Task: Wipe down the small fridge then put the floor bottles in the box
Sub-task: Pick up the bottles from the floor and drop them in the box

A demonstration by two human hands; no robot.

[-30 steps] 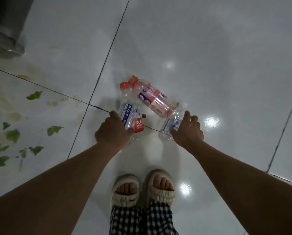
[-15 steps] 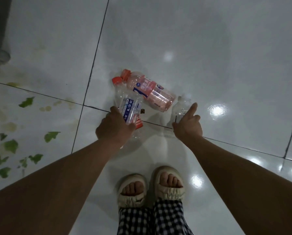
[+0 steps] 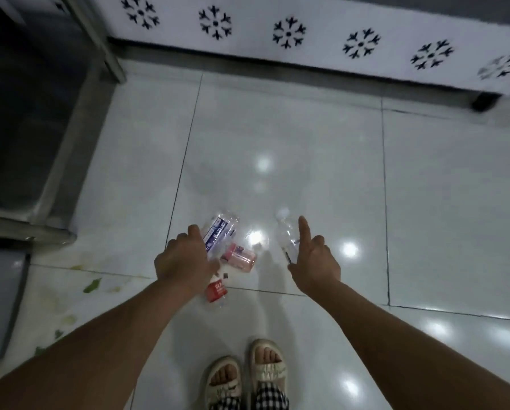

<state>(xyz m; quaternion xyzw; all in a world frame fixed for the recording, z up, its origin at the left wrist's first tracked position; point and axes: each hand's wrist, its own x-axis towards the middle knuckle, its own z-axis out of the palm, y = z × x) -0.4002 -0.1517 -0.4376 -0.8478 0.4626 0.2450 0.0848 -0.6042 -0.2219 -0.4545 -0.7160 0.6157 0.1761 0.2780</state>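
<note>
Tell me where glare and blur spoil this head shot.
Head view: ceiling lights throw bright glare spots on the glossy white tiled floor, one beside the clear plastic bottle that the right hand grips; the white snowflake-patterned panel smears at far right; wide-angle distortion bends the tile lines.

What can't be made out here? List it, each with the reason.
All in the head view:
- How many bottles the left hand holds: it covers their middles; a blue-label bottle, pink bottle and red-label bottle stick out.
- Label text: too small, blurred.
- The right hand's grip on the clear bottle: the hand hides it.
- The box: not in frame.
- The grey cabinet: cut off by the left edge.
</note>
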